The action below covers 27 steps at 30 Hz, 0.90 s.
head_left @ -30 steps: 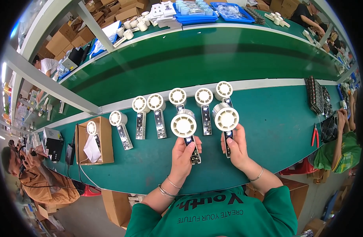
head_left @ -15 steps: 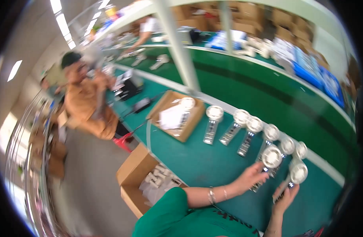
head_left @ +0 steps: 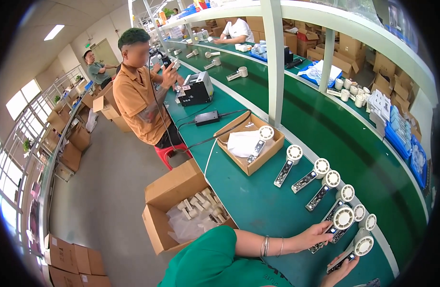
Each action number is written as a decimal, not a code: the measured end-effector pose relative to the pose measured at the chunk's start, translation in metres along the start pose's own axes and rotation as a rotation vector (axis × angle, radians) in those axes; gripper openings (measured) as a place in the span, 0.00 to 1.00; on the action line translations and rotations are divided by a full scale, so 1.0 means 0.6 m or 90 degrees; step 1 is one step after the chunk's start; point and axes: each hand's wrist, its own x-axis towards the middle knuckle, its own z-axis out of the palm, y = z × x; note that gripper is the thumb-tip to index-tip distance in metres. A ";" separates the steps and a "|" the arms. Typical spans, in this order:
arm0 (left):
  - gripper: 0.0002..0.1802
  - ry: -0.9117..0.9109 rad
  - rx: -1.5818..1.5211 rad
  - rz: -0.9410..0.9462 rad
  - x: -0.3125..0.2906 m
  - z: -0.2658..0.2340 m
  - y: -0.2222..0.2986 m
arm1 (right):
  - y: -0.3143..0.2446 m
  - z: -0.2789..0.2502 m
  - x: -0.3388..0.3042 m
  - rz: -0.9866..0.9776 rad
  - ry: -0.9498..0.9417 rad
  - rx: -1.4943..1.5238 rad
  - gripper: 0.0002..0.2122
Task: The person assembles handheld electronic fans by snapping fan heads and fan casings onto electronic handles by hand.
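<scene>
My left hand is closed around the handle of a white handheld fan, its round grille facing up and the dark circuit board in its handle exposed. To the right and nearer, my right hand grips a second handheld fan, also with its board showing. Beyond my hands, several similar fans lie in a slanting row on the green table. The far-left one lies apart from the others, while those nearest my hands overlap and are partly hidden.
A shallow cardboard box holds a fan and white bags. Below it, an open carton contains white fan parts. A green conveyor belt runs behind a white post. A co-worker in an orange shirt sits beside a black machine.
The view has swung left and become sharper, so the table things sit lower in the picture. Both hands keep hold of their fans.
</scene>
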 end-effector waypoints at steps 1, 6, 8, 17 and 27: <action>0.23 0.000 -0.002 -0.003 -0.001 0.001 0.000 | -0.006 0.002 -0.002 -0.037 0.010 -0.041 0.24; 0.23 0.012 0.009 -0.015 0.000 0.002 -0.009 | 0.014 0.003 -0.003 -0.010 0.049 -0.017 0.22; 0.23 0.008 0.012 -0.019 -0.002 0.006 -0.009 | 0.010 -0.003 -0.005 -0.025 0.017 -0.009 0.22; 0.11 0.065 0.051 -0.051 0.008 -0.008 -0.001 | 0.002 0.021 0.016 -0.034 -0.084 0.046 0.18; 0.09 0.055 0.006 -0.090 0.011 0.000 -0.008 | 0.000 -0.004 0.013 -0.049 -0.109 0.027 0.20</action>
